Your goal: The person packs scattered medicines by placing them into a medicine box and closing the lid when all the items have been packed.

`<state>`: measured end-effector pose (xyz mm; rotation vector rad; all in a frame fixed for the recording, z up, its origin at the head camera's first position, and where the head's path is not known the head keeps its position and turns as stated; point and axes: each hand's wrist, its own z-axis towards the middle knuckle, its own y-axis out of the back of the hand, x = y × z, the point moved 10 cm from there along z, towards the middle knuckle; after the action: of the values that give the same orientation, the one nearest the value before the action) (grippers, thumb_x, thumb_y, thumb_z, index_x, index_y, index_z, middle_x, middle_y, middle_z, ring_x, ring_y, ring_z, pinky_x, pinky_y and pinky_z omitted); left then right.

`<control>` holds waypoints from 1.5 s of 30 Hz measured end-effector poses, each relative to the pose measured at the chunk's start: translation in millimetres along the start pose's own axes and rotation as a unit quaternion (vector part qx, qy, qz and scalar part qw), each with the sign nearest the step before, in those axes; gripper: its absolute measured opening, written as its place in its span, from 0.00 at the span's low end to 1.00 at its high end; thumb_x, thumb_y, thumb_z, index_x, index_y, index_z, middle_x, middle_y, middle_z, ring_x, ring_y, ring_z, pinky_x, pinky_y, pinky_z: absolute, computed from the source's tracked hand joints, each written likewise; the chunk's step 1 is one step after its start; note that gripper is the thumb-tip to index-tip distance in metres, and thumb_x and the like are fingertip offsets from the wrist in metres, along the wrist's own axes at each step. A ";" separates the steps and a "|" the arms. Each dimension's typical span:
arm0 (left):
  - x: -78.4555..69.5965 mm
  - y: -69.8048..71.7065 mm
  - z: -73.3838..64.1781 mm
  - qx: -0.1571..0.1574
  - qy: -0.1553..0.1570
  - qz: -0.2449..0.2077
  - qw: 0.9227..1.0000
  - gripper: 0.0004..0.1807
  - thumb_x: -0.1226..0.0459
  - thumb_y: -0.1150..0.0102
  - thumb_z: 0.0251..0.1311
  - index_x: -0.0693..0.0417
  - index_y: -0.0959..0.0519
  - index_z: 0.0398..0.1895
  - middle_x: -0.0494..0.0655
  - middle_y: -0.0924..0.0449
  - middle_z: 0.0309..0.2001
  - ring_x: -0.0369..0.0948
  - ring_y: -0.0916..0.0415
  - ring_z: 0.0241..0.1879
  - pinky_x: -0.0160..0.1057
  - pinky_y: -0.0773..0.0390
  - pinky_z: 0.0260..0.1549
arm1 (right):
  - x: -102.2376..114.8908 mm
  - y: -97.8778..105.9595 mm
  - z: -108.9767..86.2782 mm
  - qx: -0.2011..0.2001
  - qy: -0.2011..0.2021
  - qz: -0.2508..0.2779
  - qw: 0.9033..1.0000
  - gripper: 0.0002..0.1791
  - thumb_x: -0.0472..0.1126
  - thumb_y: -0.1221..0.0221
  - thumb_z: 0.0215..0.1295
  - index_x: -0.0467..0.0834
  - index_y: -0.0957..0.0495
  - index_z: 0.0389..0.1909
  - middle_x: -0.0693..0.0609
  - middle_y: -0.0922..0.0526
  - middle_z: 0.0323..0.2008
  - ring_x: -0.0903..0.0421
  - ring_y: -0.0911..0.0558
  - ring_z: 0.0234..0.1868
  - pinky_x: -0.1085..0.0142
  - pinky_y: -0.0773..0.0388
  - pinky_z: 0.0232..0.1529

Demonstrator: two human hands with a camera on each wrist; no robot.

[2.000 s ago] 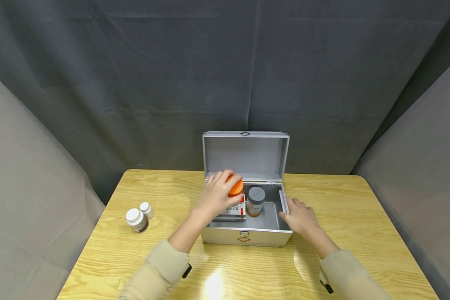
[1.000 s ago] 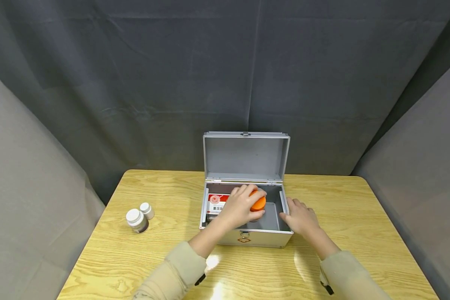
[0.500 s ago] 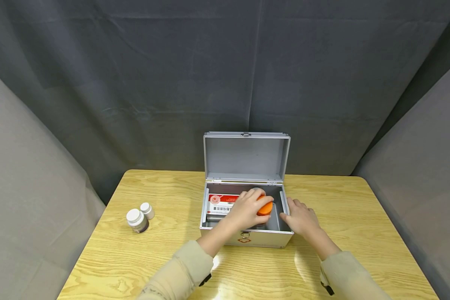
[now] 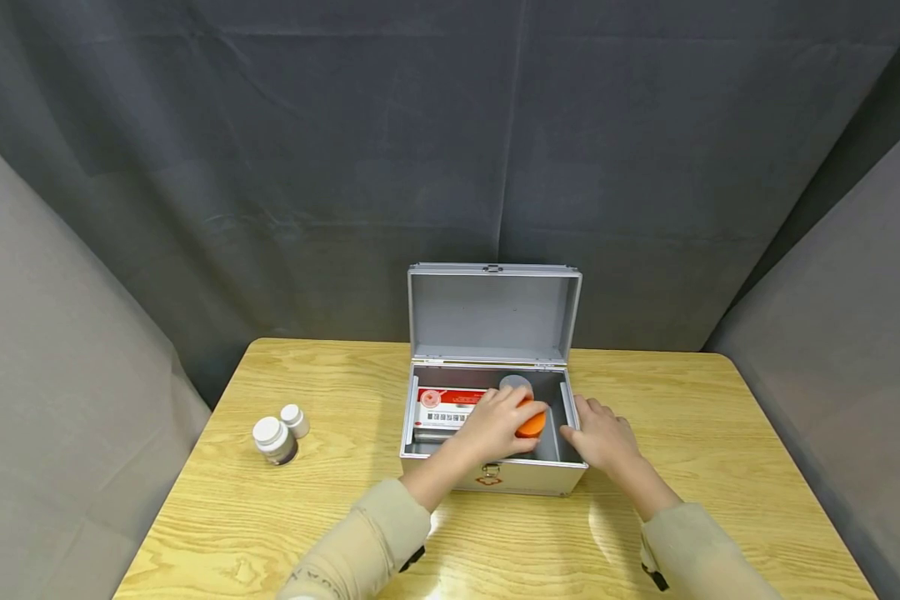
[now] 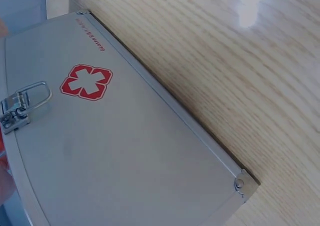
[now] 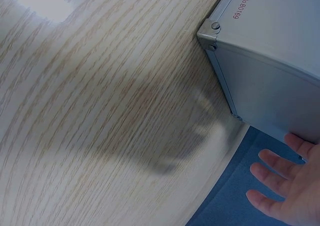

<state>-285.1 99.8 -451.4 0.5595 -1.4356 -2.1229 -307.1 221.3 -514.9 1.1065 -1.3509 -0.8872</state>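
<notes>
An aluminium first-aid box (image 4: 528, 477) stands with its lid up. Inside it, my left hand (image 4: 495, 425) grips a bottle by its orange cap (image 4: 532, 423); the bottle's body is hidden. Just behind that hand shows the grey lid of another bottle (image 4: 516, 382). A red-and-white carton (image 4: 448, 408) lies in the left part. My right hand (image 4: 606, 435) holds the box's right wall, thumb over the rim and fingers outside. In the right wrist view those fingers (image 6: 272, 178) are spread beside the wall. The left wrist view shows mainly the box's front, with its latch (image 5: 22, 108).
Two white-capped bottles, one larger (image 4: 272, 439) and one smaller (image 4: 294, 420), stand close together on the wooden table (image 4: 217, 517), left of the box. A dark curtain (image 4: 345, 208) hangs behind the table.
My left hand has carried the orange-capped bottle from above the carton rightward and down into the box. The grey-lidded bottle now sits slightly farther back. My right hand has stayed in place.
</notes>
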 end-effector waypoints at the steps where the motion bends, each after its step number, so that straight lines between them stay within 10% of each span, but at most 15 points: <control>1: 0.3 -1.4 -0.2 0.004 0.000 -0.001 1.000 0.25 0.48 0.39 0.49 0.42 0.25 0.53 0.41 0.28 0.46 0.38 0.32 0.42 0.34 0.33 0.38 | -0.1 0.0 0.0 0.000 -0.001 0.001 1.000 0.36 0.55 0.52 0.61 0.35 0.42 0.64 0.31 0.34 0.57 0.33 0.33 0.55 0.36 0.39 0.50; 20: -3.7 -23.2 -1.2 0.099 -0.047 -0.012 0.994 0.27 0.49 0.35 0.48 0.40 0.26 0.54 0.37 0.28 0.48 0.36 0.31 0.46 0.33 0.33 0.44 | 0.1 0.5 0.1 0.000 -0.001 0.003 1.000 0.36 0.54 0.52 0.62 0.34 0.43 0.64 0.31 0.35 0.57 0.34 0.34 0.56 0.36 0.40 0.51; 45: -1.0 -35.3 -5.9 0.128 -0.087 -0.030 0.987 0.27 0.49 0.38 0.51 0.42 0.28 0.56 0.39 0.30 0.51 0.37 0.32 0.48 0.34 0.30 0.47 | -2.1 -2.7 0.3 0.004 -0.001 0.005 1.000 0.37 0.55 0.53 0.62 0.33 0.45 0.65 0.31 0.36 0.59 0.33 0.35 0.57 0.36 0.40 0.52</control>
<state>-287.3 107.1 -486.4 0.5262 -1.8276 -2.0906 -307.3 222.6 -518.1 1.1049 -1.3620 -0.8763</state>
